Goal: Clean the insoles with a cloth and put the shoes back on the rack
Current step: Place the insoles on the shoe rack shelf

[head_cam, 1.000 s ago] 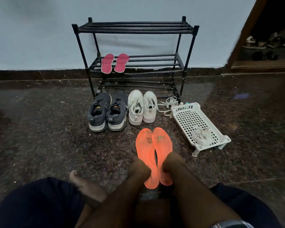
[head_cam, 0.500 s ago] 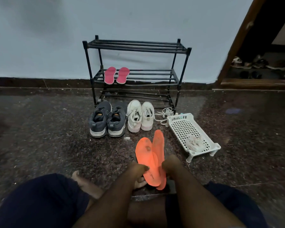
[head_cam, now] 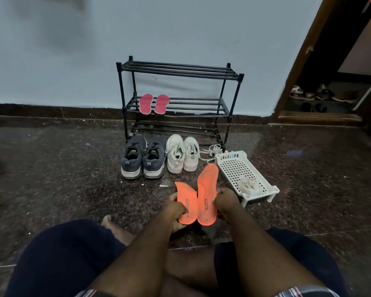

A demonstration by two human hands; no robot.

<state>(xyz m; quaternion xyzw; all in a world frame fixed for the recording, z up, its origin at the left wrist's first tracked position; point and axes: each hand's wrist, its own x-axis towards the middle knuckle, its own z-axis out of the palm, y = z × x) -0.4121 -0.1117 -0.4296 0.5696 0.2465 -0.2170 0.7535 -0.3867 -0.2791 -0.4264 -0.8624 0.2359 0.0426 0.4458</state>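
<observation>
You have raised both orange insoles off the floor; wiping can follow. Your left hand (head_cam: 176,211) grips the left insole (head_cam: 187,203), your right hand (head_cam: 225,200) the right insole (head_cam: 207,196). Beyond lies the cloth (head_cam: 248,185) in the basket (head_cam: 229,159), then shoes (head_cam: 159,157) and rack (head_cam: 180,69).

Two orange insoles (head_cam: 198,200) held tilted, printed undersides up; crumpled cloth (head_cam: 248,184) in white basket (head_cam: 229,161).

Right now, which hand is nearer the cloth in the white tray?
Right. The right hand grips an orange insole just beside the tray holding the cloth; the left hand is farther away.
</observation>
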